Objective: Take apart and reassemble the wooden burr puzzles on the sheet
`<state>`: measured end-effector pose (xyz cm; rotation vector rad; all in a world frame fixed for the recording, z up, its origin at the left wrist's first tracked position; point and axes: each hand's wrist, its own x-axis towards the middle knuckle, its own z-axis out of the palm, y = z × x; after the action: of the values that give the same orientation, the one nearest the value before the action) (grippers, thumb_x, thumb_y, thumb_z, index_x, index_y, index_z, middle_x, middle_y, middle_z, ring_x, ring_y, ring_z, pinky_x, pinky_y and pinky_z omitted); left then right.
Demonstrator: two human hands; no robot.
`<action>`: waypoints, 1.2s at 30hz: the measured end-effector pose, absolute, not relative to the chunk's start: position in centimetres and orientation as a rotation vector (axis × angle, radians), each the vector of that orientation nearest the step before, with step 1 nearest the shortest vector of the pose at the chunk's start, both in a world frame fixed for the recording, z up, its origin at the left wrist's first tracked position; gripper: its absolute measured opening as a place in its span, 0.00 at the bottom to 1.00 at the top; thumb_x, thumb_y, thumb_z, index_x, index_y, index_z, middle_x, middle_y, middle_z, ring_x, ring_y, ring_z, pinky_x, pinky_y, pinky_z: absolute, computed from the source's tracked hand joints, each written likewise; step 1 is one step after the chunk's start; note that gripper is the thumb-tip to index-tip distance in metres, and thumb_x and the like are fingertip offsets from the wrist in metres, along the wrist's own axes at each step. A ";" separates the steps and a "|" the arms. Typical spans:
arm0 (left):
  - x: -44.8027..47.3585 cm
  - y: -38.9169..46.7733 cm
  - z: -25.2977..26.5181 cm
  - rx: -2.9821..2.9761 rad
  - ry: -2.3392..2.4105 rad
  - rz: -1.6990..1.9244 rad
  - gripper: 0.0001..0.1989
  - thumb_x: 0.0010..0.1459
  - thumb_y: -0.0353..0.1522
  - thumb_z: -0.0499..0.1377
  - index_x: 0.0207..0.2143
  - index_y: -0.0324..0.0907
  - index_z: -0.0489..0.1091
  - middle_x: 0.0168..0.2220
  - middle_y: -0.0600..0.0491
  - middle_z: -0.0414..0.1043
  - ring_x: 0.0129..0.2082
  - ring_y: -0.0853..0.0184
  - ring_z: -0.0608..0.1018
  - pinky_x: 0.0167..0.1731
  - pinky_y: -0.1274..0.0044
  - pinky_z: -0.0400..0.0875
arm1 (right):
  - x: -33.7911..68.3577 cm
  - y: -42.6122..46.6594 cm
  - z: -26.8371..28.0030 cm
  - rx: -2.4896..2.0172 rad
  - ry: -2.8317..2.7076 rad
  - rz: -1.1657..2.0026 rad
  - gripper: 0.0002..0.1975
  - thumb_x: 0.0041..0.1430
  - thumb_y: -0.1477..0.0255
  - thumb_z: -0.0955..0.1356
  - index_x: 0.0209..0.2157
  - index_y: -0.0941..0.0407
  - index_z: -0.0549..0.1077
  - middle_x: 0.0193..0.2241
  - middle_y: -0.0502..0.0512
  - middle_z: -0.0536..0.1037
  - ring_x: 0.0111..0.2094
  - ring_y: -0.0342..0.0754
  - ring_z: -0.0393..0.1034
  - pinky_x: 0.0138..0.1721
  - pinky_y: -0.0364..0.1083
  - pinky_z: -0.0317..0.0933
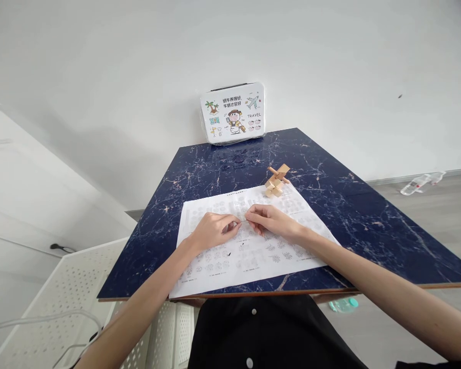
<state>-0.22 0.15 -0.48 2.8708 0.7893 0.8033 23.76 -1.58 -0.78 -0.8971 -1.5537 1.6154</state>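
Over a printed white sheet [215, 279], my left hand [217, 229] and my right hand [269, 220] face each other with a small gap between them. Each is closed in a pinch, thumb against fingertips. A faint thin line seems to run between the fingertips, too fine to make out. Two tiny dark bits lie on the sheet just below the hands. Beyond my right hand, a wooden interlocking puzzle [276, 182] of pale blocks and sticks rests at the sheet's far right edge, touched by neither hand.
The sheet lies on a dark blue marbled table [330, 220]. A white case with cartoon prints [234, 114] leans against the wall at the back. White perforated shelving [80, 277] stands at the left. Plastic bottles [417, 184] lie on the floor at right, and a green-capped bottle [343, 304] lies below the table.
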 end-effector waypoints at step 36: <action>-0.1 0.2 -0.8 2.879 0.793 0.806 0.10 0.70 0.32 0.57 0.38 0.40 0.77 0.22 0.58 0.75 0.18 0.73 0.74 0.20 0.80 0.65 | 23.8 -1.6 -0.7 -0.907 -1.570 1.617 0.23 0.63 0.49 0.71 0.29 0.54 0.70 0.23 0.47 0.72 0.23 0.43 0.64 0.27 0.46 0.60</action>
<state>-0.14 0.16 -0.77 2.8785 0.7933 0.8058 23.79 -1.57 -0.73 -0.9072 -1.5699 1.6166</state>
